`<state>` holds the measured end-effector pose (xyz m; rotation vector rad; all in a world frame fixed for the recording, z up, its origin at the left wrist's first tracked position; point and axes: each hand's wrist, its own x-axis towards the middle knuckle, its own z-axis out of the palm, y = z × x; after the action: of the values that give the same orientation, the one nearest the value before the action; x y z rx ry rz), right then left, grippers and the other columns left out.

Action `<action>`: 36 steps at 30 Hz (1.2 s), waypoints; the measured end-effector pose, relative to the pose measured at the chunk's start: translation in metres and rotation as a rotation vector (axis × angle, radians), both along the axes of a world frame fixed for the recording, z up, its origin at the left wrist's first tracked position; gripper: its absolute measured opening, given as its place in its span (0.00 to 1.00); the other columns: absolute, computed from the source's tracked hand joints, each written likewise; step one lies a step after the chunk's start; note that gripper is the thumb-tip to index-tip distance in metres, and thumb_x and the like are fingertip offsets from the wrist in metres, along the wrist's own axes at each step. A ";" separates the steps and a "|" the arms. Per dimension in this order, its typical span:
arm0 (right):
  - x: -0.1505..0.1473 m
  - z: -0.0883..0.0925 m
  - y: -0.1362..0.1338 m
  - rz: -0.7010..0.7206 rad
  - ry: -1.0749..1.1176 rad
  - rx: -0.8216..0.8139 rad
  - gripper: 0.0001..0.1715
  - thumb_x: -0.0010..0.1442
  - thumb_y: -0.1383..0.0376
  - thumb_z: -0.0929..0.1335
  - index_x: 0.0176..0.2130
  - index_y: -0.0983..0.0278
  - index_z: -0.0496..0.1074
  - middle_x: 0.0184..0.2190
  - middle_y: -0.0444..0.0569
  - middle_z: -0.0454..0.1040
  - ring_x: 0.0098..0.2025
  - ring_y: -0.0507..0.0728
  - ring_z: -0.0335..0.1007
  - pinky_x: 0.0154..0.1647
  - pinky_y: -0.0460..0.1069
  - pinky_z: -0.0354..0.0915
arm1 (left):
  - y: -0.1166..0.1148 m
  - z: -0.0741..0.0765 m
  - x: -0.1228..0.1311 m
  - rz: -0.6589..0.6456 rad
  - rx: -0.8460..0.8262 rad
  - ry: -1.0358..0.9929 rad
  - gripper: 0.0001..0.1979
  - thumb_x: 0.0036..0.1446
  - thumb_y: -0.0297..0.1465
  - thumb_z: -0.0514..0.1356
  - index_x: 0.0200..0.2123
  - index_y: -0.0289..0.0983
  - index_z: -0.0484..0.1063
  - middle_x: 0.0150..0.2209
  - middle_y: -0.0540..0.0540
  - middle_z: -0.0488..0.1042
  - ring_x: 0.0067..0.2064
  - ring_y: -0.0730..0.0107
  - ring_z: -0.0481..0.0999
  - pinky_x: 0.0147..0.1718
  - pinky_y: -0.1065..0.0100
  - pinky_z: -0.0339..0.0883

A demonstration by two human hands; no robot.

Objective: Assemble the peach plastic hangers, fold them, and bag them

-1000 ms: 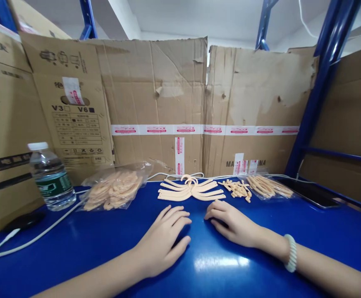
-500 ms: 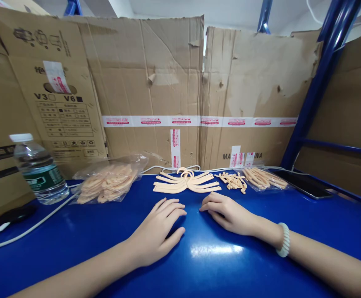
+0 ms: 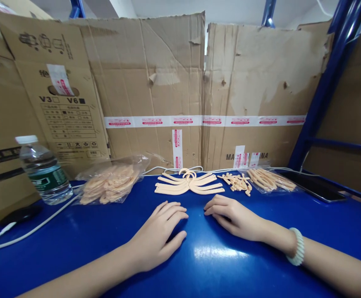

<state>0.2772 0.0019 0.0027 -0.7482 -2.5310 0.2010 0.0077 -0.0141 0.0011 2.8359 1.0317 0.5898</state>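
My left hand lies palm down on the blue tabletop, fingers stretched out and thumb apart, holding nothing. Opposite it, my right hand rests with loosely bent fingers on the surface, also without an object. Just beyond both hands, several peach-coloured curved hanger arms are laid out in two fanned groups, with hooks at their middle. To their right sits a loose pile of small peach plastic pieces. A clear bag of peach parts lies on the left, and another bag of long curved parts on the right.
A water bottle stands at the left near a black object with a white cable. A dark phone lies at the right. Cardboard sheets wall off the back, beside a blue metal post.
The whole view has shifted slightly, so most things appear a little further right. Both hands stay resting on the table in nearly the same pose.
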 end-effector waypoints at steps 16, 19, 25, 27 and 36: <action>0.003 -0.001 0.002 0.016 0.011 -0.012 0.16 0.66 0.72 0.59 0.46 0.64 0.72 0.43 0.53 0.75 0.46 0.57 0.70 0.49 0.52 0.67 | 0.011 0.034 -0.014 0.077 0.168 0.031 0.18 0.63 0.35 0.53 0.54 0.36 0.66 0.55 0.40 0.71 0.57 0.55 0.68 0.57 0.53 0.61; 0.002 -0.001 0.003 0.014 0.016 -0.011 0.15 0.66 0.72 0.59 0.45 0.64 0.72 0.42 0.53 0.75 0.45 0.57 0.71 0.48 0.52 0.68 | 0.022 0.042 -0.017 0.140 0.175 0.051 0.18 0.63 0.35 0.53 0.52 0.34 0.69 0.53 0.38 0.73 0.54 0.52 0.70 0.54 0.51 0.64; 0.031 0.005 0.035 -0.346 0.089 0.261 0.11 0.64 0.67 0.62 0.43 0.62 0.73 0.39 0.52 0.76 0.43 0.59 0.71 0.46 0.54 0.68 | 0.055 0.026 -0.014 0.092 0.065 -0.065 0.15 0.58 0.26 0.55 0.48 0.37 0.73 0.51 0.40 0.75 0.53 0.56 0.73 0.54 0.56 0.65; 0.055 0.008 0.052 -0.494 0.110 0.310 0.11 0.63 0.66 0.63 0.40 0.63 0.74 0.36 0.54 0.77 0.41 0.62 0.71 0.44 0.56 0.68 | 0.067 0.017 -0.012 0.103 0.079 -0.120 0.14 0.57 0.25 0.55 0.46 0.36 0.74 0.48 0.40 0.76 0.51 0.58 0.75 0.52 0.57 0.67; 0.121 0.008 0.083 -0.840 -0.019 0.251 0.14 0.58 0.67 0.64 0.33 0.66 0.78 0.31 0.56 0.79 0.36 0.64 0.73 0.38 0.52 0.64 | 0.084 -0.014 -0.005 0.155 0.188 -0.159 0.18 0.58 0.26 0.55 0.52 0.31 0.68 0.53 0.34 0.72 0.56 0.52 0.69 0.56 0.48 0.62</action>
<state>0.3981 0.0853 0.0108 -1.6008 -1.9859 -0.3973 0.0023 0.0701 -0.0127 2.8212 1.2339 0.9575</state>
